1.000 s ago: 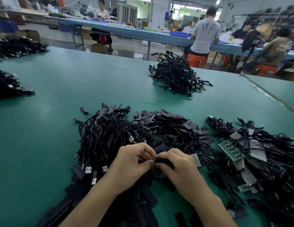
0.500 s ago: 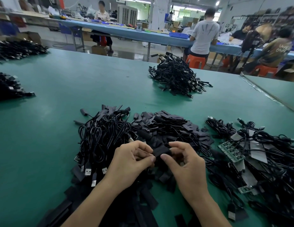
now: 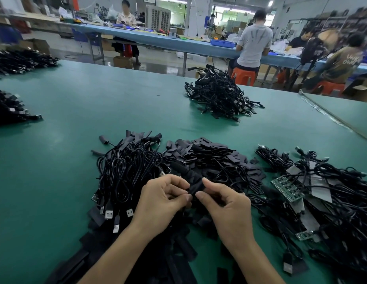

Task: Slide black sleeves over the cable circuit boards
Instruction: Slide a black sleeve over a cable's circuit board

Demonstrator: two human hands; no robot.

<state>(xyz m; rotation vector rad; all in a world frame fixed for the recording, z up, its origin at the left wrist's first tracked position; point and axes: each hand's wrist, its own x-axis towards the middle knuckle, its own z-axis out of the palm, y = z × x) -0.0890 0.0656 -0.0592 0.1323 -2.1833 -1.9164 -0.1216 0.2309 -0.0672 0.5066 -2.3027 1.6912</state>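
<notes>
1. Black sleeve (image 3: pixel 196 186): you hold it above the table (image 3: pixel 55 160), middle of the near edge.
2. Your left hand (image 3: pixel 164 201) and right hand (image 3: pixel 225 206) each pinch one end between thumb and forefinger.
3. Loose sleeve pile (image 3: pixel 209 158) lies just behind; circuit boards (image 3: pixel 287 187) lie toward the right edge.

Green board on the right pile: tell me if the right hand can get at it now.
Probably yes: the board lies mostly exposed atop the cables, beside the right hand, though that hand pinches a sleeve.

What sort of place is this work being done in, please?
Most likely an electronics assembly workshop: heaps of black cables and green circuit boards lie on a green table, and other workers sit at a bench behind.
</notes>
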